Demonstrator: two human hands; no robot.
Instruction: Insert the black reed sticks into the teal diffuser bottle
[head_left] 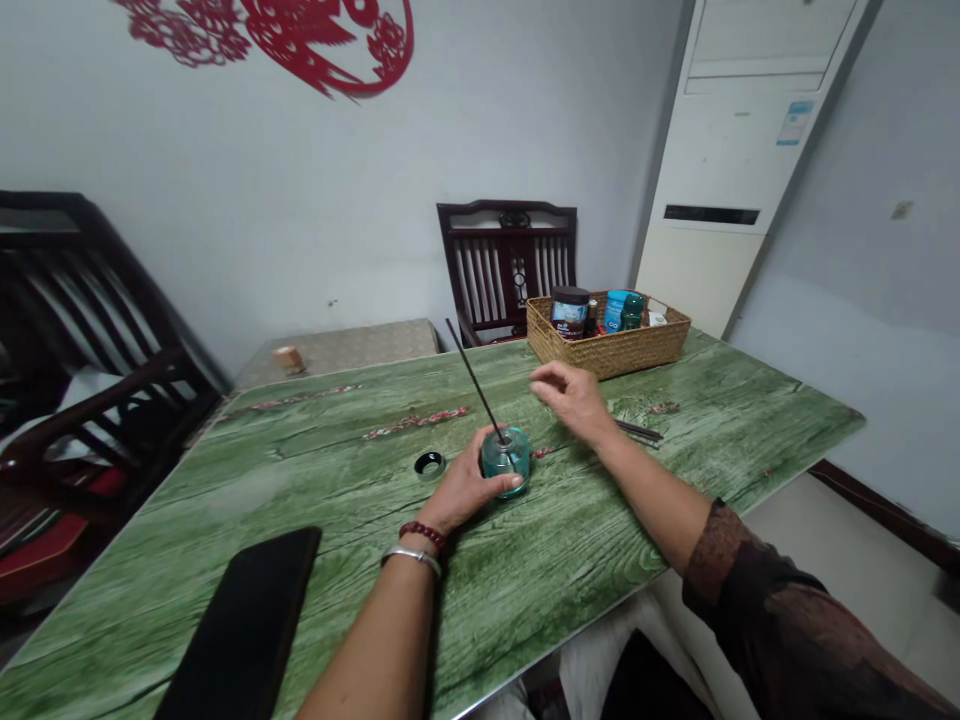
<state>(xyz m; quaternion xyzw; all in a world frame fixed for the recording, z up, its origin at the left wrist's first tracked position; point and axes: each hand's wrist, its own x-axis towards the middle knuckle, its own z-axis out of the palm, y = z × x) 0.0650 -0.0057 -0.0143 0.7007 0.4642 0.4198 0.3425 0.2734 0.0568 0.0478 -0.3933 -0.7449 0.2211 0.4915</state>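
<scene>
A small glass diffuser bottle (506, 476) with blue-green liquid stands on the table, and my left hand (474, 484) is wrapped round its left side and front. One dark reed stick (474, 380) leans out of the bottle's neck, tilted to the upper left. My right hand (576, 402) hovers to the right of the bottle, fingers loosely curved and slightly apart, with nothing visible in them. Several more dark reed sticks (639, 431) lie on the table beyond my right wrist. Left of the bottle rests a dark round cap (429, 464).
The green wood-patterned table (360, 560) carries a black phone-like slab (244, 620) at the front left. A wicker basket (637, 352) with jars and bottles stands at the back right. Dark wooden chairs (514, 265) are behind and to the left.
</scene>
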